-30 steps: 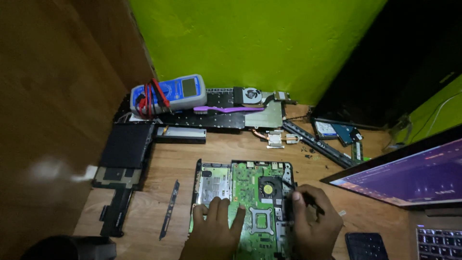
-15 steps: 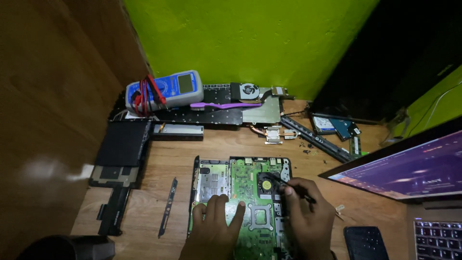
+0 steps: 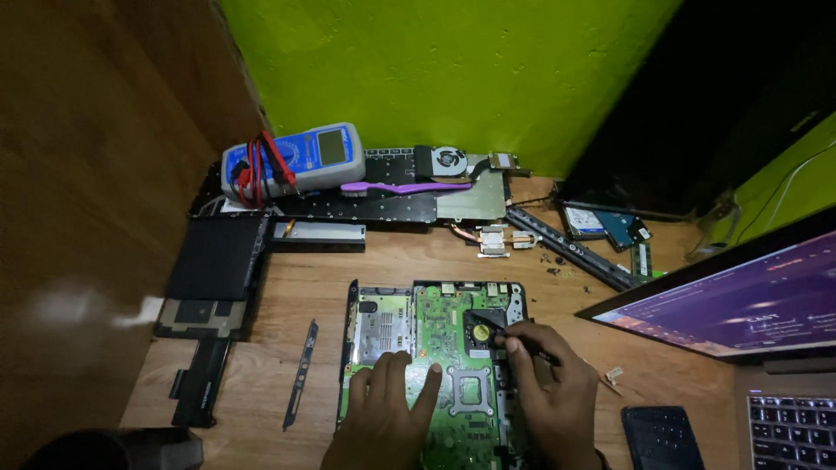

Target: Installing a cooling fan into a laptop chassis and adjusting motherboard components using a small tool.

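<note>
1. On the wooden desk, in the head view, a green circuit board is pinned flat by the spread, empty left hand.
2. A thin dark tool is pinched by the closed right hand, its tip steadied at the board's round yellow part.
3. A blue multimeter is set well apart.

Bare wooden desk between green circuit board and keyboard panel: open passage. Laptop screen blocks right; black casing and wall crowd left.
</note>
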